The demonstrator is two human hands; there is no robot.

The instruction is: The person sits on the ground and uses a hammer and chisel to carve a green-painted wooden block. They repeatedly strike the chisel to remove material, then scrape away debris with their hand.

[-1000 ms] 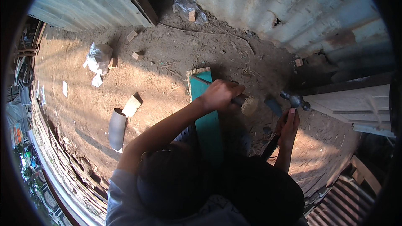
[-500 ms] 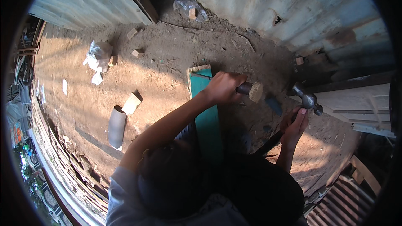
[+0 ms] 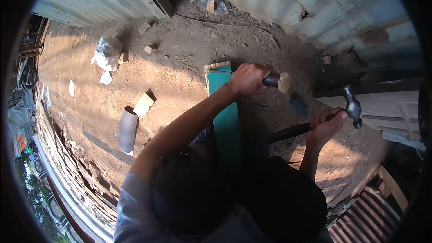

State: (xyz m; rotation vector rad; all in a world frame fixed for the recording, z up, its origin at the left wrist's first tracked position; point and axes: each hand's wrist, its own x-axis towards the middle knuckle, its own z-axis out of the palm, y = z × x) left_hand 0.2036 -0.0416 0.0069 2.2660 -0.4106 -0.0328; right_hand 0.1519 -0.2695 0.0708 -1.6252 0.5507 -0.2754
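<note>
My left hand (image 3: 249, 79) is closed around a chisel (image 3: 271, 80) with a dark round handle. The handle's pale, frayed butt points right, and a thin bar like its blade lies across the far end of a green-painted board (image 3: 225, 121) with a bare wood edge. In my right hand (image 3: 327, 128) is a ball-peen hammer (image 3: 353, 108), gripped close below its metal head. Its dark handle slants down left toward my lap. The hammer head is well to the right of the chisel butt, not touching it. My body hides the board's near end.
Wood blocks (image 3: 151, 49) and a knotted plastic bag (image 3: 107, 55) lie on the dirt floor. A grey curved tube piece (image 3: 128, 130) sits left of my arm beside a pale wood offcut (image 3: 143, 104). Corrugated metal sheets (image 3: 315, 4) stand at the far side; pale panels (image 3: 382, 103) lie right.
My right hand and the hammer have moved to the right, and the hammer's handle now lies flatter. My left hand with the chisel appears slightly up and right; the whole view has shifted a little.
</note>
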